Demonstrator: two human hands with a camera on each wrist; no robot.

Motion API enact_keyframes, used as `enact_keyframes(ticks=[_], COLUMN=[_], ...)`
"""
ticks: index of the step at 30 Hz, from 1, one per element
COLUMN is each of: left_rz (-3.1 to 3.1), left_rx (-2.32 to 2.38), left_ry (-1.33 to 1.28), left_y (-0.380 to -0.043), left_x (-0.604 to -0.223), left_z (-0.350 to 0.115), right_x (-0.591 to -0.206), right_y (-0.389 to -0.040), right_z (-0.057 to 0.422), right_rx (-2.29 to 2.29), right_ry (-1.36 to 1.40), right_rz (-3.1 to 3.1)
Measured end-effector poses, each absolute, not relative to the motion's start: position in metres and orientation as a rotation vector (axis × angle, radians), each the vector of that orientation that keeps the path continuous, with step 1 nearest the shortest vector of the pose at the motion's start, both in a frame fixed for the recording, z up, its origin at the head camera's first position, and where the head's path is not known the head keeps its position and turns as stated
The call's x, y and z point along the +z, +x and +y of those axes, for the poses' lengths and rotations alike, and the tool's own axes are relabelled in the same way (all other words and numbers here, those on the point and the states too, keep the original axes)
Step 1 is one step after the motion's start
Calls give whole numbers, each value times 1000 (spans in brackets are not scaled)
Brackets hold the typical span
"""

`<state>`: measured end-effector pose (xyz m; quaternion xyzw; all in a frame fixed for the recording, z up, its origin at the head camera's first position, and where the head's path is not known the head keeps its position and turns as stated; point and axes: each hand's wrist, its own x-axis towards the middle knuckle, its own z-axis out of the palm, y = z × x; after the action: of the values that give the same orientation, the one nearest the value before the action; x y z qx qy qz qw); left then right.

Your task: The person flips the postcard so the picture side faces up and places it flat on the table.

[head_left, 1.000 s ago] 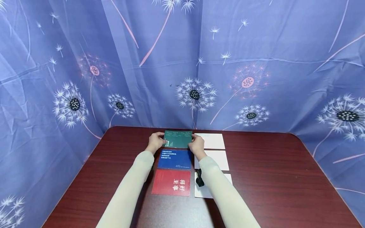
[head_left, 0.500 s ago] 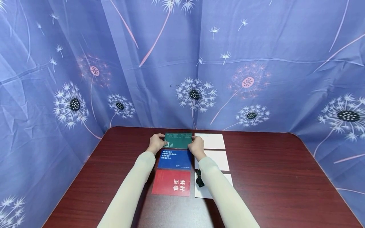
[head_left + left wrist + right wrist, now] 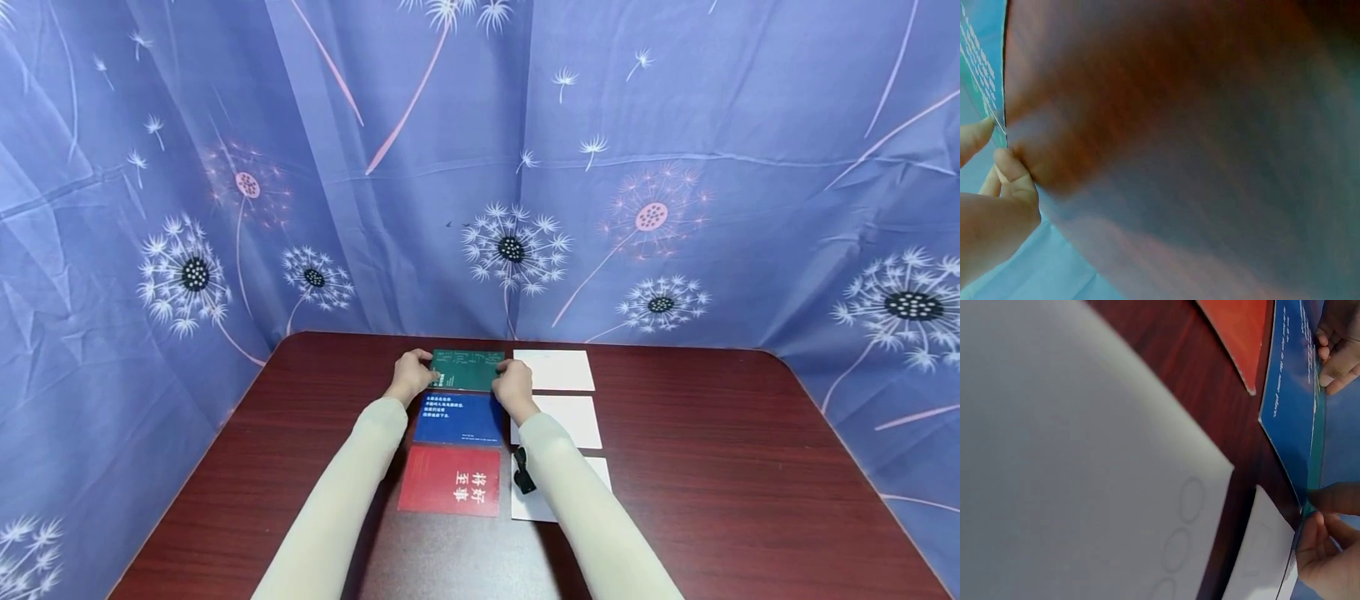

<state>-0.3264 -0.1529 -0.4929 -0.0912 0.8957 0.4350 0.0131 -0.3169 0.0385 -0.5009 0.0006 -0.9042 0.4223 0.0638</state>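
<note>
In the head view a green postcard (image 3: 468,372) with pale print lies at the far end of the left column. My left hand (image 3: 409,377) pinches its left side, and thumb and finger meet at a card corner in the left wrist view. At its right edge is my right hand (image 3: 514,388), whose thumb and finger pinch the green card (image 3: 1316,447) in the right wrist view. Just nearer sits a blue postcard (image 3: 459,419) with white writing, then a red postcard (image 3: 448,481) with white characters.
Right of these is a column of white cards: a far one (image 3: 553,371), a middle one (image 3: 573,419) and a near one (image 3: 534,507), the latter two partly behind my right arm. A black bow-like item (image 3: 523,472) is at that sleeve. A blue-purple dandelion curtain (image 3: 420,208) hangs behind the dark red table (image 3: 720,467).
The green postcard has come slightly nearer, its far edge lower in view, and both hands moved with it. My right hand has shifted a little left. The other cards stayed put.
</note>
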Motion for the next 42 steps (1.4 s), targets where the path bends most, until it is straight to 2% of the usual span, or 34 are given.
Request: enact_keyframes(ticks=[22,34,42], left_rz=[2755,2693,2607], left_rx=[1631,1731,1844], left_ry=[-376,-459,-365], left_y=[-315,-298,-280], left_x=[-486,-475,-464], left_z=[-141,-139,-127], right_x=[-476,-463,-456], right_y=[-308,-296,-285], right_z=[69,95,112], right_rx=[1373,1360,1374], right_ry=[238,239,250], right_rz=[-2647,-2623,-2580])
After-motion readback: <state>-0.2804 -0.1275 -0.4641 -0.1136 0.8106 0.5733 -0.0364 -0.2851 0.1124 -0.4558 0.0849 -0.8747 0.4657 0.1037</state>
